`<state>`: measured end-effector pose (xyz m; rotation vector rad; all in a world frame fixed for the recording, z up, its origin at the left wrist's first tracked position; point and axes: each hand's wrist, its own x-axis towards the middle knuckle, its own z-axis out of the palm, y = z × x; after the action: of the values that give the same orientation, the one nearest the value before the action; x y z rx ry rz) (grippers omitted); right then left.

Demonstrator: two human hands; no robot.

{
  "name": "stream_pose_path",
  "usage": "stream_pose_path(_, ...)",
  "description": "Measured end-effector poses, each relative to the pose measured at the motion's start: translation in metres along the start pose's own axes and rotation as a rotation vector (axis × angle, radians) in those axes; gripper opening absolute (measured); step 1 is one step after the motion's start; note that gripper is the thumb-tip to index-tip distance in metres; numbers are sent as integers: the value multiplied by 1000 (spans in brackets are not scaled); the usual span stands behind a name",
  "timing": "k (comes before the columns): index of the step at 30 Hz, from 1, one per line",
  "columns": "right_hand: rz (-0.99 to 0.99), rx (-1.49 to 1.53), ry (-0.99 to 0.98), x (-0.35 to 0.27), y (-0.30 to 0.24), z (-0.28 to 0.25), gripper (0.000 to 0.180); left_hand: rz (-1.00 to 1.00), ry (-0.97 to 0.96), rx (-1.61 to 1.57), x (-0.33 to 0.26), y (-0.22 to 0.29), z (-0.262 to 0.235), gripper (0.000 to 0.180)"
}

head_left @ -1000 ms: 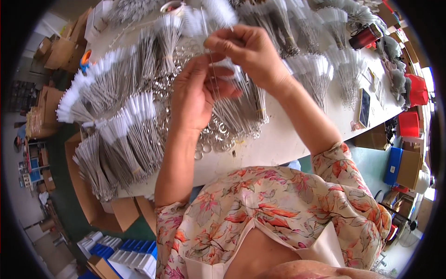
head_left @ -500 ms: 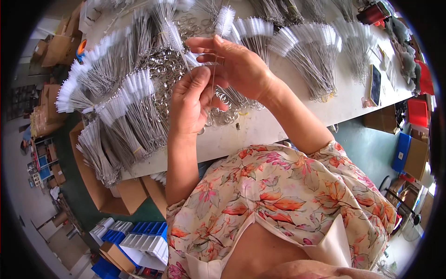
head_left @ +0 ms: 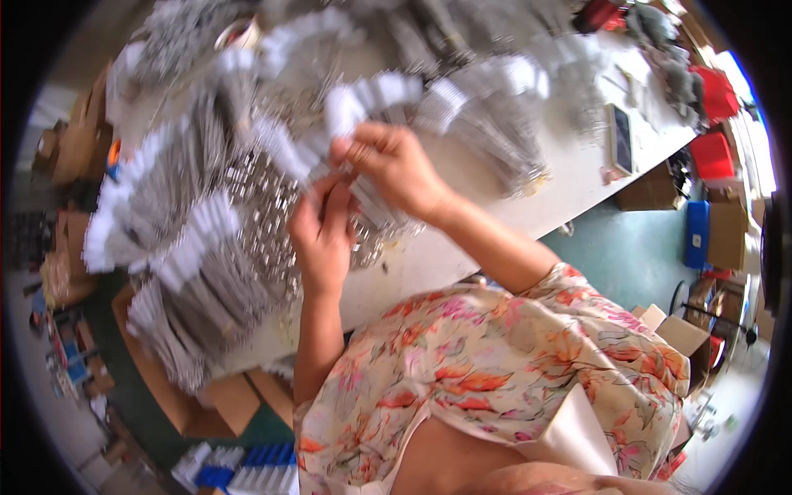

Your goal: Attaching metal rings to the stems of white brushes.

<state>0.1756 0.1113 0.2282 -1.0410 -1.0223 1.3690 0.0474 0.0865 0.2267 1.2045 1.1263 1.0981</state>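
Note:
Over the worktable, my right hand [head_left: 398,169] is closed in a pinch on a thin bottle brush [head_left: 341,111], its white bristle head standing up beyond the fingertips. Just below and left of it, my left hand [head_left: 322,235] has its fingers curled round the wire of another white-tipped brush [head_left: 280,148], which points up and left. Both hands almost touch, and motion blurs the fingers and wires. Beside my left hand lies a heap of small shiny metal rings [head_left: 262,194]. Fanned bundles of similar brushes [head_left: 157,190] spread left of the heap.
More brush bundles [head_left: 495,115] lie across the right of the pale table [head_left: 445,256]. A phone [head_left: 620,139] rests near its right edge. Below the left edge stands an open cardboard box [head_left: 235,404]; blue and white bins [head_left: 256,470] are on the floor. A round container [head_left: 239,35] sits at the back.
The view has shifted, so the table appears lower and further left. My right hand has closed from spread fingers into a pinch on its brush. My left hand stays curled on its wire.

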Motion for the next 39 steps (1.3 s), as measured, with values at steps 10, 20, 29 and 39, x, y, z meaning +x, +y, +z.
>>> stream_pose_path(10, -303, 110, 155, 72, -86, -103, 23, 8, -91, 28, -6, -5, -35, 34)
stream_pose_path(20, -10, -1512, 682, 263, -75, -346, 33, -183, 273, -174, -50, -3, -91, 29)
stream_pose_path(29, 1, -1472, 864, 252, -72, -341, 29, -149, 323, -230, -47, -10, -87, 30)
stream_pose_path(39, -509, -71, 9, 67, -99, -91, 24, 154, -21, 19, 5, 27, -16, 23)
